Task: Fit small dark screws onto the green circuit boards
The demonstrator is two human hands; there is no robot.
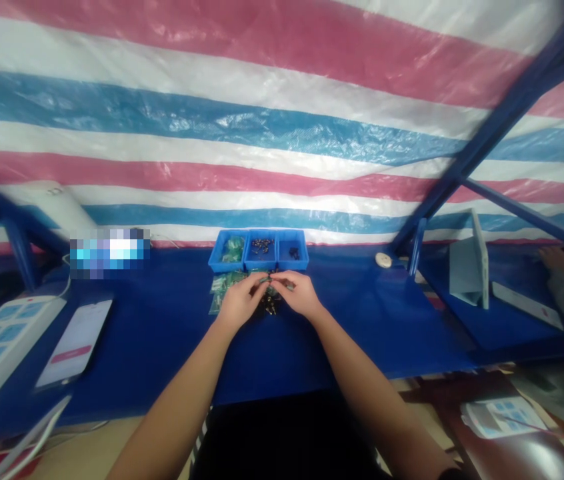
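My left hand [243,297] and my right hand [298,291] meet at the middle of the blue table, fingertips pinched together. Between them is something small and dark, too small to name. Just beyond stand three joined blue bins: the left bin [216,256] holds green pieces in clear plastic, the middle bin [261,265] small dark and brassy parts, the right bin [302,261] a few black pieces. Green packets [217,300] lie beside my left hand. Several brassy and dark parts [271,305] are on the table below my fingers.
A phone [76,343] and a white power strip [7,340] lie at the left. A round cream-coloured object [383,260] sits right of the bins. Farther right, a tablet on a stand [472,263] is near another person's hand [562,259]. Blue frame bars [467,153] slant across both sides.
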